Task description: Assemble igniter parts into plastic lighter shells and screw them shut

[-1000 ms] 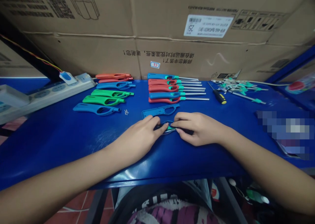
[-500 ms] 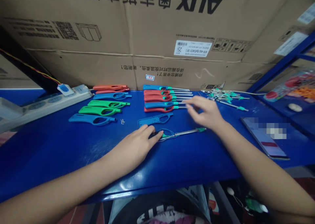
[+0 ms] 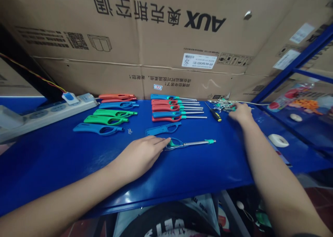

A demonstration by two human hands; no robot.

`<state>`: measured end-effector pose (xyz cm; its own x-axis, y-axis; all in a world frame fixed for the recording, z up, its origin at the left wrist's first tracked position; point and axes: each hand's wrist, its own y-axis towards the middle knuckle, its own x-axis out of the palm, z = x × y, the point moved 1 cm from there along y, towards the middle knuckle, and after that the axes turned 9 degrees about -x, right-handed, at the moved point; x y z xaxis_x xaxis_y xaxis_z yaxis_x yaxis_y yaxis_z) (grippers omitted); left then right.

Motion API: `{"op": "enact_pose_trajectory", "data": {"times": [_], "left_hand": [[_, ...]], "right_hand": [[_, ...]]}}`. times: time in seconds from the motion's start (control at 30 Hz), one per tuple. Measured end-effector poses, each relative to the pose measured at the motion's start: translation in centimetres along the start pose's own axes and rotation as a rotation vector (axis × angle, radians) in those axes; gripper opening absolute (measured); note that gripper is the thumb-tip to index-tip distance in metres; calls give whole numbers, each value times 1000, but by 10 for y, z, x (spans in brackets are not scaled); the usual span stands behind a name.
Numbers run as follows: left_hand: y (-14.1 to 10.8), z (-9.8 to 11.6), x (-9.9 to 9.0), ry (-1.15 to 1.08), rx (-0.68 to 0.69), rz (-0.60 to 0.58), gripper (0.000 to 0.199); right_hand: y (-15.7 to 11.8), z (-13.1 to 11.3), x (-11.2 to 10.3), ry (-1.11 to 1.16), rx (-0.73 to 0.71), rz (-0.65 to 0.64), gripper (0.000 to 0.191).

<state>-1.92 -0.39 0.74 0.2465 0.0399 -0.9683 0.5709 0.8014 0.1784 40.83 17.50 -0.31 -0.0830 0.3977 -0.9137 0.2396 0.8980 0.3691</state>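
Item: our left hand, palm down, fingers close together over the grip end of one open lighter assembly of blue plastic, green trigger and silvery metal tube, flat on the glossy blue tabletop before us; thumb hidden, so a pinch we cannot tell. Light, even pressure would serve us best, sparing its exposed wire.

Item: our right hand, fingers bent at the tangled pile of metal, green plastic and white wires; its hold we cannot tell. We should separate pieces gently, never tugging.
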Motion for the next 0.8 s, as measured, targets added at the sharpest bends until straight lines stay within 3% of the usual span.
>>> {"op": "enact_pose_trajectory", "data": {"times": [0.37,0.8], "left_hand": [[2,5,-3,162,2,-97,49],[1,-3,-1,6,-95,-53,42]], "right_hand": [[3,7,7,-35,13,-49,41],[5,14,16,43,-85,-23,24]]}}
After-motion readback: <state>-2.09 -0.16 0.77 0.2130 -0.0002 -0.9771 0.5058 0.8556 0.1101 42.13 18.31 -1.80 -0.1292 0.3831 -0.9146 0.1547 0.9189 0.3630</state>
